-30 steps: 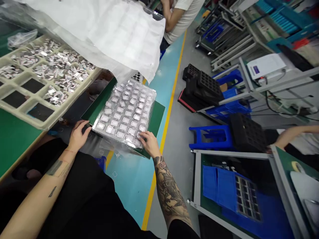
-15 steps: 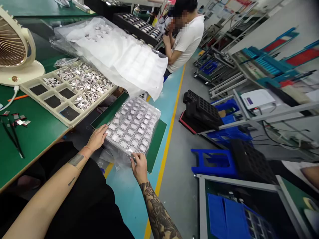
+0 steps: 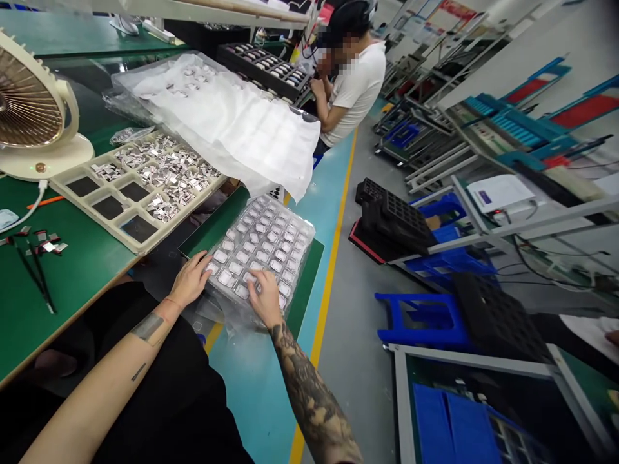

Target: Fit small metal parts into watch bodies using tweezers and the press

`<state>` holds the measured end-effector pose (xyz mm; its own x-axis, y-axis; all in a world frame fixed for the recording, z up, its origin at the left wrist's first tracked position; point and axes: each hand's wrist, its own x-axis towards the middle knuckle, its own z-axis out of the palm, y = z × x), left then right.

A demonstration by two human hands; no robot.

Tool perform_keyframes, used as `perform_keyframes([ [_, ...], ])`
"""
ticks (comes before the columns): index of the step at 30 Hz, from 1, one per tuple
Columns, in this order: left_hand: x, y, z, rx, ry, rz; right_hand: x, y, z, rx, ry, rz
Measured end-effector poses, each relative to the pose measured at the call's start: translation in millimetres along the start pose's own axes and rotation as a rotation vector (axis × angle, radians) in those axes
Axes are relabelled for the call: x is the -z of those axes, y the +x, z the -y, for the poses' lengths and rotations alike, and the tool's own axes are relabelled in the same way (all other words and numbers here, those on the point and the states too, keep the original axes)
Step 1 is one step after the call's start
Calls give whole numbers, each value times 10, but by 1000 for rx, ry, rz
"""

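1. The right hand (image 3: 265, 298) bends over a clear plastic tray (image 3: 309, 228) of rounded white pieces (image 3: 267, 247), fingers narrowed; I can't tell if it pinches one
2. The left hand (image 3: 191, 280) touches the tray's near left edge, fingers slightly apart, its grip unclear
3. A flat green board (image 3: 309, 270) lies beneath the tray
4. Well beyond, a white-shirted person (image 3: 355, 96)

To the right of the clear tray (image 3: 271, 238), a hand could pass low over the green board (image 3: 308, 276). The left hand (image 3: 192, 280) and right hand (image 3: 264, 298) occupy the tray's near end; the white sheet (image 3: 236, 132) hangs close to its far edge, and leftward the compartment box (image 3: 167, 227) (raised above the tabletop (image 3: 91, 283)) stands in the way.
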<state>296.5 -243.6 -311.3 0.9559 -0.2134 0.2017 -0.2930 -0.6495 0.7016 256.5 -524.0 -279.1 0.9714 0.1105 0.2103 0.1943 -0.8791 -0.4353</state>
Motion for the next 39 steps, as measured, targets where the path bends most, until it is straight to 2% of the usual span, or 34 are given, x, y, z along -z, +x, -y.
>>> perform_keyframes([
  [2,128,-69,-77,0,-14,-30,-126,586,-31,21,-12,23],
  [4,330,-234,-155,1,-30,-68,-218,1112,-125,1,-42,23],
  [7,684,-660,-233,34,-60,-155,-274,1619,-287,-16,-80,28],
  [9,869,-976,-253,135,-54,-226,-293,1761,-333,50,-80,75],
  [12,996,-1302,-245,311,-14,-312,-360,1831,-290,219,-61,198],
  [15,1000,-1390,-188,401,31,-363,-479,1934,-214,322,-62,314],
  [18,978,-1388,-110,419,47,-352,-541,2132,-192,346,-72,406],
  [21,965,-1469,-50,502,2,-315,-385,2265,-116,336,-72,428],
  [24,952,-1662,-40,701,-62,-292,-63,2081,235,335,-40,356],
  [26,937,-1813,-67,785,-104,-295,84,1724,633,407,29,341],
  [28,922,-1963,-117,808,-115,-354,85,1244,1097,573,140,401],
  [30,922,-2129,-179,832,-105,-456,-54,752,1589,810,266,540],
  [32,938,-2346,-251,869,-108,-565,-275,338,2113,1041,364,828],
  [34,946,-2650,-353,917,-115,-692,-512,34,2661,1301,320,1029],
  [37,857,-3288,-633,1041,-100,-938,-809,-273,3419,1676,208,1161],
  [39,674,-3805,-916,1176,-38,-1154,-971,-453,3798,1835,170,1244],
])
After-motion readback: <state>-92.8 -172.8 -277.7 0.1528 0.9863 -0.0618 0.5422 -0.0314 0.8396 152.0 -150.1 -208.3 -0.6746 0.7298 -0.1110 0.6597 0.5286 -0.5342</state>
